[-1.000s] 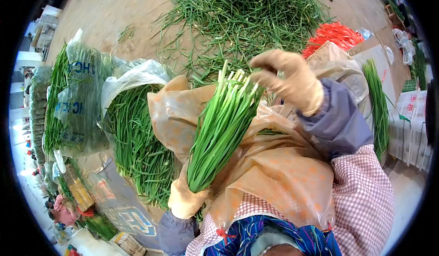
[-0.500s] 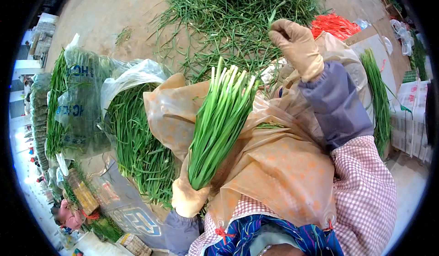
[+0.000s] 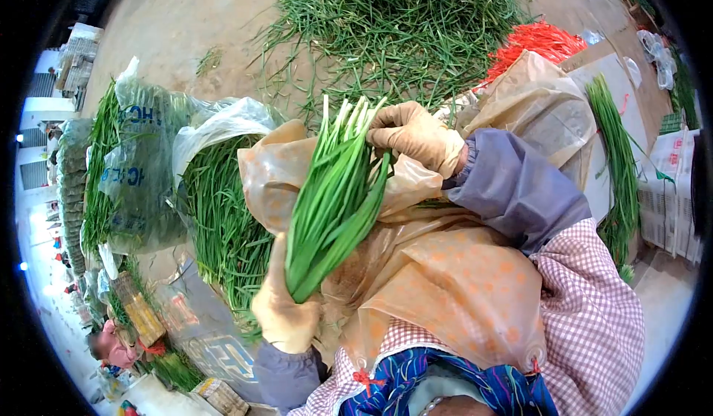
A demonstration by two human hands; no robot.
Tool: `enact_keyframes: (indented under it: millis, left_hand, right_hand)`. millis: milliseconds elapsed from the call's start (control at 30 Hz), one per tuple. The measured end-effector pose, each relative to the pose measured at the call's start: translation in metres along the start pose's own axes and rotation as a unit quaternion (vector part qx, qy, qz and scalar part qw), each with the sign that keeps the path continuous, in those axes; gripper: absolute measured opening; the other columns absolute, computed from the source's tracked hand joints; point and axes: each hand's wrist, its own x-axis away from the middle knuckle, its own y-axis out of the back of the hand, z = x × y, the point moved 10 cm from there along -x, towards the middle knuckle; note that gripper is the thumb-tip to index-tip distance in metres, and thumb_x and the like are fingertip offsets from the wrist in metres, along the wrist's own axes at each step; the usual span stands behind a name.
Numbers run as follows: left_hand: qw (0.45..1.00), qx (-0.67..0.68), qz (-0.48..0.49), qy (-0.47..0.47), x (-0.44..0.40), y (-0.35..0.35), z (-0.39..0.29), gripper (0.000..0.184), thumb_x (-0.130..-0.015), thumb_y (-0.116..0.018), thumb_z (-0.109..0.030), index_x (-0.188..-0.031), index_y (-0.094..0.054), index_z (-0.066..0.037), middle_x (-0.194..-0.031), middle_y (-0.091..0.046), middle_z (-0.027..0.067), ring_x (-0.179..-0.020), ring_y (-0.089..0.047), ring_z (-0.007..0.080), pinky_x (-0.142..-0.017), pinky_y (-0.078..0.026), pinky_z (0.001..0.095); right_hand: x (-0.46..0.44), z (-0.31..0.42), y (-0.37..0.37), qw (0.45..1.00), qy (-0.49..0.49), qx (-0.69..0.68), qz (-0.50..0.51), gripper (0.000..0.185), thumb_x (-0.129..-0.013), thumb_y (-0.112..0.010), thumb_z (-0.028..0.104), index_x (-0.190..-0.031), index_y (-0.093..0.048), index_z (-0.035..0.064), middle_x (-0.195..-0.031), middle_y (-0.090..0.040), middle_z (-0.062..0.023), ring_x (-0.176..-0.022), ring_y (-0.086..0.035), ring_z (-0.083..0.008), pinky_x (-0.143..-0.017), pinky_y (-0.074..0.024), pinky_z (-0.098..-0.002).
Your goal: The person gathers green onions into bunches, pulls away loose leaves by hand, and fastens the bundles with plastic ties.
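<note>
A bunch of garlic chives (image 3: 330, 204) lies tilted across the front of my body, pale cut ends up and green leaves down. My gloved left hand (image 3: 286, 313) is closed around its lower, leafy end. At the upper right of the bunch, my gloved right hand (image 3: 416, 137) has its fingers pinched on stems at the edge; exactly how many it grips is hidden. Beneath both hands spreads a translucent, orange-spotted plastic apron (image 3: 453, 275) over my lap.
A large heap of loose chives (image 3: 401, 22) covers the floor ahead. To the left stands an open plastic bag of chives (image 3: 226, 208) beside another filled bag (image 3: 134, 171). Red ties (image 3: 538, 42), a chive bunch (image 3: 615, 148) and a white crate (image 3: 668, 193) are at right.
My right hand has come down and left from above the heap's near edge to the pale ends of the bunch. My left hand and the chives have shifted slightly left.
</note>
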Motion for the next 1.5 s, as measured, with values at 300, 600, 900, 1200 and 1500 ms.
enact_keyframes:
  millis: [300,600,900,1200,1500]
  left_hand:
    - [0.972,-0.233,0.012,-0.037,-0.006,-0.006,0.016,0.101,-0.061,-0.072,0.003,-0.151,-0.03,-0.018,-0.1,-0.067,0.0159,-0.081,-0.067,0.0375,-0.067,-0.054,0.0425]
    - [0.977,-0.21,-0.026,-0.022,0.018,-0.028,0.029,0.097,-0.064,-0.074,0.001,-0.15,-0.033,-0.014,-0.093,-0.065,0.0149,-0.077,-0.065,0.0354,-0.065,-0.051,0.0406]
    - [0.964,-0.253,-0.004,-0.078,0.014,-0.038,0.011,0.104,-0.058,-0.064,0.004,-0.153,-0.025,-0.011,-0.082,-0.054,0.0123,-0.065,-0.055,0.0327,-0.056,-0.045,0.0434]
    - [0.982,-0.176,0.007,-0.063,0.017,-0.03,0.017,0.103,-0.061,-0.071,-0.001,-0.152,-0.022,-0.006,-0.086,-0.06,0.0137,-0.072,-0.06,0.034,-0.061,-0.049,0.0438]
    - [0.99,-0.137,0.006,-0.029,0.023,-0.04,0.036,0.11,-0.059,-0.072,0.003,-0.154,-0.018,-0.013,-0.088,-0.06,0.0143,-0.075,-0.062,0.0359,-0.065,-0.05,0.0419]
  right_hand:
    - [-0.006,0.023,0.001,0.963,0.227,0.095,-0.11,0.026,-0.082,-0.065,0.009,-0.107,-0.069,0.0062,-0.086,-0.071,-0.0102,-0.078,-0.066,-0.0135,-0.076,-0.0519,-0.0283]
    - [0.013,0.059,0.211,0.788,0.146,0.418,-0.428,0.027,-0.086,-0.066,0.016,-0.11,-0.064,0.0039,-0.104,-0.068,-0.0149,-0.094,-0.065,-0.023,-0.086,-0.0512,-0.0346]
    - [0.061,0.105,-0.048,0.667,0.298,0.682,0.034,0.096,-0.073,-0.052,0.079,-0.133,-0.054,0.0045,-0.137,-0.05,-0.0199,-0.139,-0.034,-0.0334,-0.116,-0.0078,-0.0562]
    - [0.063,0.087,-0.091,0.772,0.469,0.416,0.105,0.02,-0.085,-0.069,0.026,-0.095,-0.065,0.0089,-0.091,-0.064,-0.0087,-0.085,-0.062,-0.0307,-0.085,-0.0467,-0.0407]
    - [0.022,0.049,-0.011,0.971,0.151,-0.186,0.004,0.022,-0.098,-0.059,0.026,-0.087,-0.06,0.0074,-0.067,-0.056,0.0022,-0.053,-0.046,-0.0053,-0.046,-0.0374,-0.0205]
